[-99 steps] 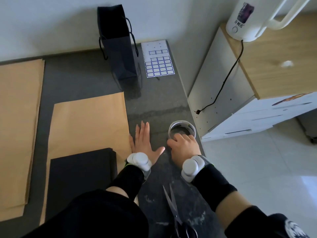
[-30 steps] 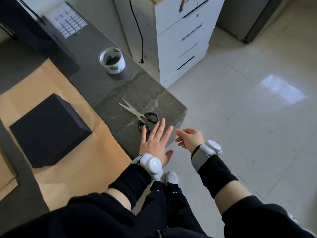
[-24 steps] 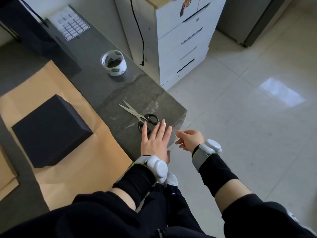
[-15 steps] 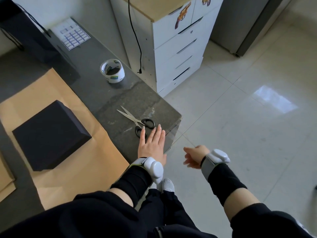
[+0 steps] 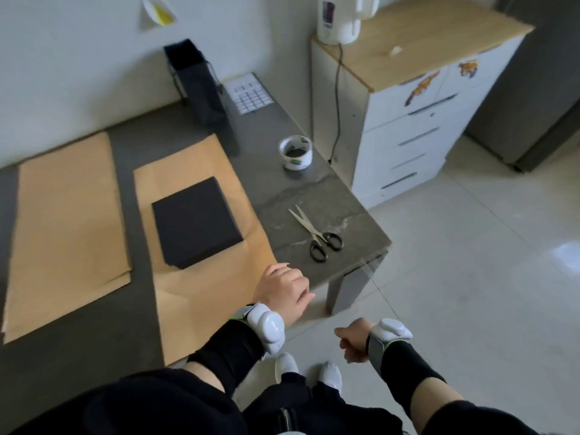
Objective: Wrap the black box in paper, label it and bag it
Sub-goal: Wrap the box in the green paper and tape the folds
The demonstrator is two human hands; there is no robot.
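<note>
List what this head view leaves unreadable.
Head view:
Left hand: curled fingers hidden by its back; grip on the brown kraft paper sheet unclear.
Right hand: fist turned away; contents unseen.
White label sheet: print too small.
White electric kettle: top cut off by frame edge.

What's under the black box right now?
A brown paper sheet lies under the black box, showing past every side, on the dark table. Whatever lies directly beneath the box is covered.
</note>
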